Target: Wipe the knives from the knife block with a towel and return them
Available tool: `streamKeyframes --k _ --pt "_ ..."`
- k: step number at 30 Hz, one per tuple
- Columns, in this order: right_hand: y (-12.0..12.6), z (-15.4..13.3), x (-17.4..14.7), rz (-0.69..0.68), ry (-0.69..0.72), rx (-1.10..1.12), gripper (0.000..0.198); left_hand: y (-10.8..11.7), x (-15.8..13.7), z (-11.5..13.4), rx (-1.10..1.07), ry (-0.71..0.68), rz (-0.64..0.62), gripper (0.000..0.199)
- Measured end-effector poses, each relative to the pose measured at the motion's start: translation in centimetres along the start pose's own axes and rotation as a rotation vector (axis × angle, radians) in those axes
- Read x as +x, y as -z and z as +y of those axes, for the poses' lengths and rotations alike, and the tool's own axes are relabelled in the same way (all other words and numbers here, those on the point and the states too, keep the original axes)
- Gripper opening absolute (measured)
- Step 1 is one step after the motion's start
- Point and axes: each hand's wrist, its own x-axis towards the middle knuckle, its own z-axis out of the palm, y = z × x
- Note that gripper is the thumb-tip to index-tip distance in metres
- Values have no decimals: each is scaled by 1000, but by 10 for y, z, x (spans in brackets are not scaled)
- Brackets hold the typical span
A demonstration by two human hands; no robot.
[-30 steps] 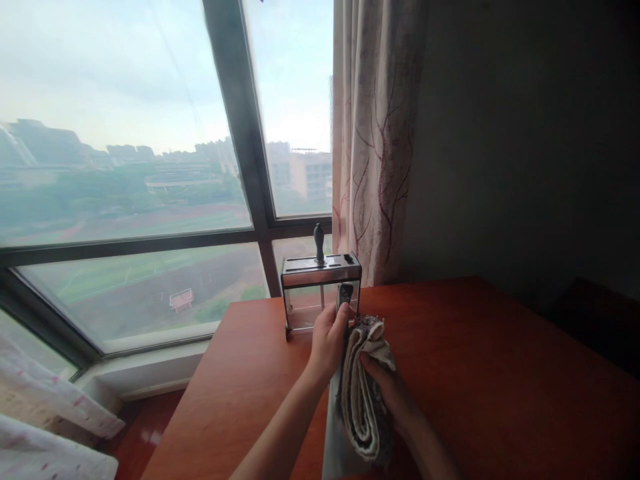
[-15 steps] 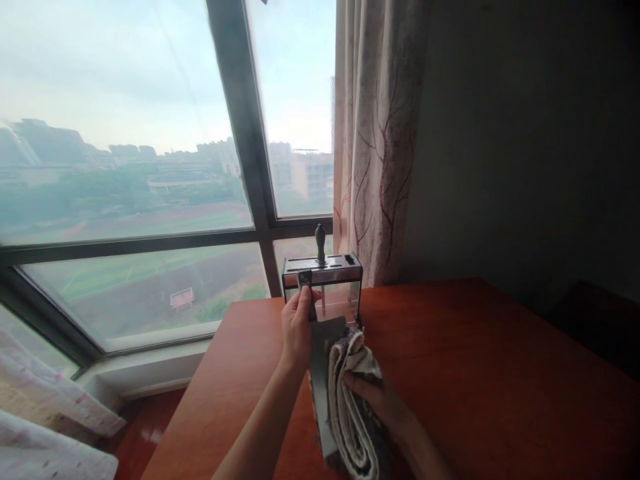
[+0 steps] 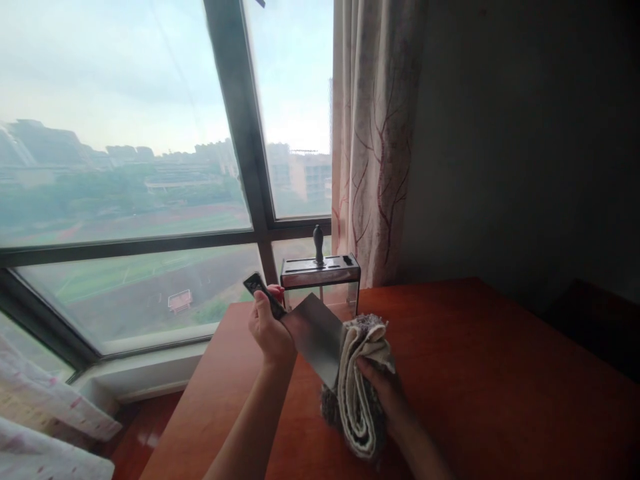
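A dark-framed window overlooks a green field and distant buildings. A branch-patterned curtain hangs at its right, beyond the reddish-brown tabletop; pale spotted fabric shows at lower left.

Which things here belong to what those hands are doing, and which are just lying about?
In use (both held):
cleaver
folded cloth

Apparently just around (untouched):
slotted, clear-sided holder
upright grey handle on its top
curtain
window frame

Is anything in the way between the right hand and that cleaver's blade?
Yes: the folded cloth in the right hand lies between it and the blade. Nothing visible separates the left hand from the black handle.
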Motion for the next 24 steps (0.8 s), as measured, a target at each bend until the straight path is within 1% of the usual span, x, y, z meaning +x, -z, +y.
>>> streamKeyframes --k 2,3,5,7,8,11,13,15,18,21,24 --pt "-2 2 1 52 2 109 45 -1 -1 -1 -34 6 78 35" --pt "-3 4 1 48 -3 154 44 -2 -2 -2 -34 12 106 36" --pt "-6 7 0 -1 -26 210 45 -3 -3 -3 -22 25 138 38" --pt "-9 8 -2 -46 -43 209 46 -4 -6 -4 -18 37 154 38" --pt "-10 8 -2 -44 -37 197 46 -4 -7 -5 -19 45 156 38" --pt "-10 4 1 59 21 169 46 -2 -13 -9 -17 73 139 37" --pt "-7 -3 6 149 69 172 48 2 -18 -12 4 138 63 36" --pt "-2 -10 12 205 105 193 52 9 -23 -14 22 225 -33 35" --pt "8 -18 21 229 158 253 57 19 -27 -15 -9 358 -129 36" --pt "19 -20 27 256 223 288 56 29 -28 -12 -66 550 -250 39" --pt "26 -19 31 232 192 342 51 39 -27 -7 -50 720 -366 35"
